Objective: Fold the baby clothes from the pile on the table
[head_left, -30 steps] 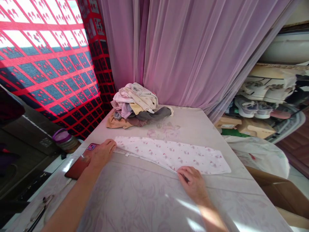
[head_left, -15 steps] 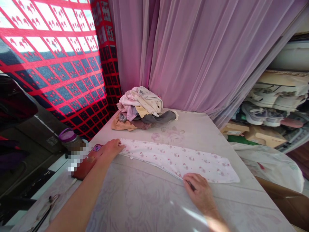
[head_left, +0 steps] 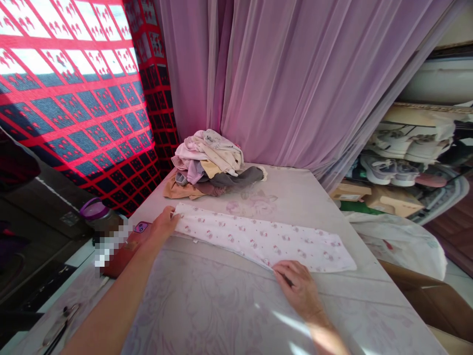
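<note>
A long white garment (head_left: 258, 239) with a small pink print lies folded flat across the table (head_left: 207, 305). My left hand (head_left: 164, 224) pinches its left end, fingers closed on the cloth. My right hand (head_left: 295, 286) rests on the near edge at the garment's middle, fingers curled on the fabric. A heap of mixed clothes (head_left: 210, 165) sits at the table's far side, behind the garment.
A red phone (head_left: 127, 241) lies at the table's left edge by my left wrist. A purple-lidded jar (head_left: 94, 212) stands further left. Pink curtains (head_left: 295, 84) hang behind. Shoe shelves and boxes (head_left: 402, 162) are at right, with a brown seat (head_left: 424, 296) below.
The view shifted slightly. My left hand closed on the garment's left end and drew it a little. My right hand stays on the near edge.
</note>
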Motion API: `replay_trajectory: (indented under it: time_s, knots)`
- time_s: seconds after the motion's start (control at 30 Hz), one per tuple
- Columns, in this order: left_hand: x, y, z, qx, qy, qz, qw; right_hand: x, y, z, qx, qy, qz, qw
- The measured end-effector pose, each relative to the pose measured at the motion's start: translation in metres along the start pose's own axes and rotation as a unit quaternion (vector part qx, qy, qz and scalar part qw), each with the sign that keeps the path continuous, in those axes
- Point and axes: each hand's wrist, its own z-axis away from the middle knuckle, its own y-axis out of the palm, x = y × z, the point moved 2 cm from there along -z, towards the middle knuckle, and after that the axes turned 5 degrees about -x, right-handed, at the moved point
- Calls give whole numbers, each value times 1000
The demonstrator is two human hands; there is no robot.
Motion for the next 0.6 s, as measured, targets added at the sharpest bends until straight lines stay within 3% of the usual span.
replay_trajectory:
  time_s: [0.6]
  knots:
    - [15, 17, -4, -2, -5, 37, 999, 0, 0, 1, 18, 22, 16, 999]
